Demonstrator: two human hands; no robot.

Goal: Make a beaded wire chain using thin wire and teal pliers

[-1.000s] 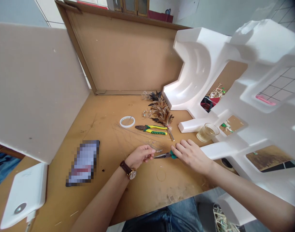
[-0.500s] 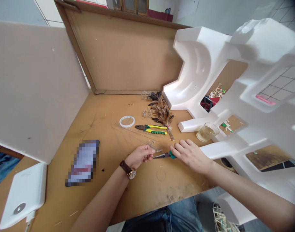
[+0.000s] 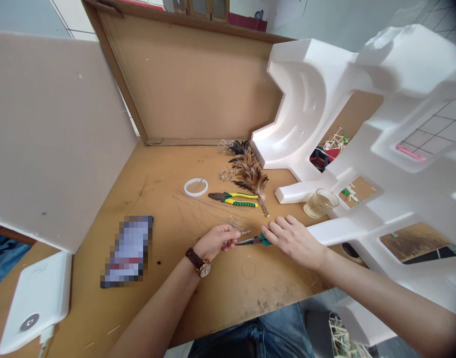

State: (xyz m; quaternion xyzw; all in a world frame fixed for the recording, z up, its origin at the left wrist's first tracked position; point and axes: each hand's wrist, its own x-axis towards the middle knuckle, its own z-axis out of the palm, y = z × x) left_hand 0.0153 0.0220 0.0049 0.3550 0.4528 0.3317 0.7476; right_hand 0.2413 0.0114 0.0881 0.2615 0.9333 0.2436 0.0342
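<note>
My left hand, with a watch at the wrist, is closed in a pinch on a small piece of thin wire with clear beads. My right hand wraps round the green handles of a pair of needle-nose pliers. The pliers' tips reach my left fingertips; whether their jaws grip the wire is too small to tell. Just beyond my hands lie yellow-and-green combination pliers, a white ring-shaped spool and loose strands of wire. A feather duster lies behind them.
White foam packing stands along the right, with a glass of pale liquid beside it. A cardboard panel closes off the back. On the left are a blurred-out phone and a white power bank with a cable.
Almost nothing differs. The needle-nose pliers and my right hand have shifted very slightly left; my left hand keeps its pinch.
</note>
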